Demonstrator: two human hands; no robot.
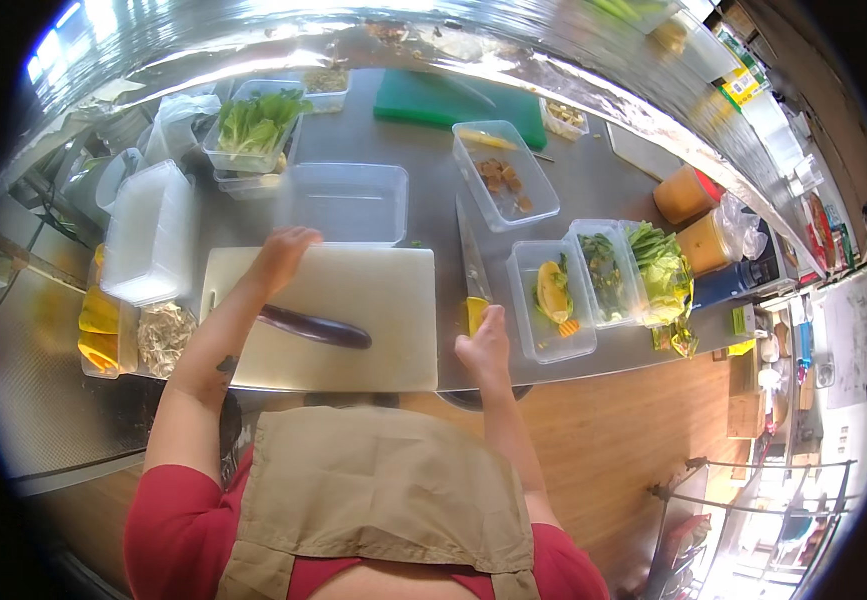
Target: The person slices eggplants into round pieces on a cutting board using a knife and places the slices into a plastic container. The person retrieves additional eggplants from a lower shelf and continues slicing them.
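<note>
On the white cutting board [393, 300] lies a whole dark purple eggplant [321, 328], partly covered by my left forearm. My left hand [291, 254] is over the board's far left edge, beside the near wall of a clear plastic container [348, 205]. Its fingers are partly hidden, so a touch on the container cannot be made out. To the right of the board, my right hand [485, 348] is closed around the yellow handle of a knife [472, 262]. The blade points away from me, flat over the steel counter.
Right of the knife stand tubs with a cut yellow vegetable [553, 292], dark leaves [605, 270] and lettuce [659, 262]. Behind are a tub of brown cubes [503, 180] and a green board [423, 100]. At left are a stack of containers [148, 235] and shredded mushrooms [165, 338].
</note>
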